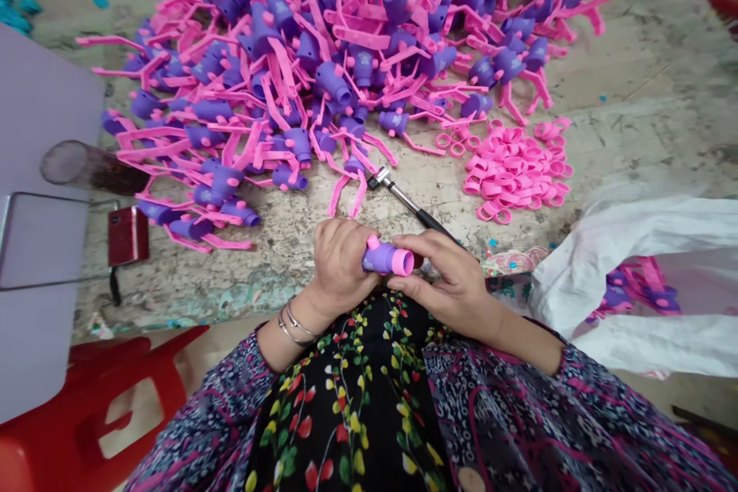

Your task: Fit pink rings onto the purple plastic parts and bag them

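Observation:
My left hand (341,265) is closed around a purple plastic tube piece (380,257) with a small pink knob on top. A pink ring (403,262) sits around the tube's right end, its opening showing. The thumb and index finger of my right hand (453,280) are bent about that ring, one below it and one above. Just beyond my hands lies a hammer (403,198) with a metal head and black grip. Loose pink rings (516,173) form a small heap further right on the worn table (277,277).
A big pile of purple pieces with pink arms (331,81) covers the back. At left are a dark drinking glass (95,167), a red case (127,235) and a red plastic stool (115,392). A white sack (582,277) at right holds similar pieces.

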`<action>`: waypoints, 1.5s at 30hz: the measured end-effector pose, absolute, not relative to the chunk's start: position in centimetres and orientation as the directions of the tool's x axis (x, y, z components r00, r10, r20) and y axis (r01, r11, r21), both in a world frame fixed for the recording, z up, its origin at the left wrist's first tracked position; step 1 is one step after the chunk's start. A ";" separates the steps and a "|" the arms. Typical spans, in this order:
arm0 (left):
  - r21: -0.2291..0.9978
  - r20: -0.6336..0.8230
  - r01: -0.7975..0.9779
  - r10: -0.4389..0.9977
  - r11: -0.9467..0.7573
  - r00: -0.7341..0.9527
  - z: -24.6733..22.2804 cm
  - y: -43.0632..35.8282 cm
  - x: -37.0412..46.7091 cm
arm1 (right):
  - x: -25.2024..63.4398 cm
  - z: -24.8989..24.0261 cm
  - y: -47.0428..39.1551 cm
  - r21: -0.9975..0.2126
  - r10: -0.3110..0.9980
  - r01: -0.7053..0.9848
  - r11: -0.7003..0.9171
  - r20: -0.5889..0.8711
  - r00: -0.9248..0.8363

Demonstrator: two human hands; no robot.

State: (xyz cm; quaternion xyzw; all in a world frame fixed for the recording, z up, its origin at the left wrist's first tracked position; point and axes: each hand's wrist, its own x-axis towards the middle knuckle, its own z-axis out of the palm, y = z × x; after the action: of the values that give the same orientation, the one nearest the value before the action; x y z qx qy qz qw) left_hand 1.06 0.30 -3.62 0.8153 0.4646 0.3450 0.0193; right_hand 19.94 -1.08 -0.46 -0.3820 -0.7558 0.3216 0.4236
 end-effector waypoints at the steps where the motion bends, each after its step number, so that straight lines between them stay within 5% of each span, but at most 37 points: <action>1: 0.346 0.549 0.751 0.771 -0.562 0.324 -3.6 0.3 1.1 | 19.9 -0.4 -1.1 -0.814 0.855 0.306 0.494 0.391 -0.342; 20: 0.228 0.513 0.849 0.800 -0.476 0.310 -3.2 -0.3 1.2 | 19.8 -0.4 -0.9 -0.807 0.862 0.333 0.489 0.388 -0.325; 29: 0.110 0.461 0.909 0.831 -0.401 0.311 -2.9 -0.2 2.3 | 18.6 -1.3 0.8 -0.538 0.795 0.615 0.576 0.543 -0.269; 34: 0.184 0.408 0.897 0.862 -0.401 0.301 -2.7 -0.4 2.4 | 18.0 -1.6 1.4 -0.416 0.713 0.658 0.628 0.646 -0.272; 45: 0.533 0.146 0.709 0.875 -0.462 0.461 -1.8 0.1 2.1 | 19.1 -2.4 1.6 -0.361 0.584 0.498 0.789 0.692 -0.424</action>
State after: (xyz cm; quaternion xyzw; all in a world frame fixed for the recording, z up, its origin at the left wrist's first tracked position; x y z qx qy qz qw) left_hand 2.12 0.08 -1.83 0.8302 0.4770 0.2047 0.2032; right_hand 19.09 1.57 -2.38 -0.3210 -0.8424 0.0501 0.4300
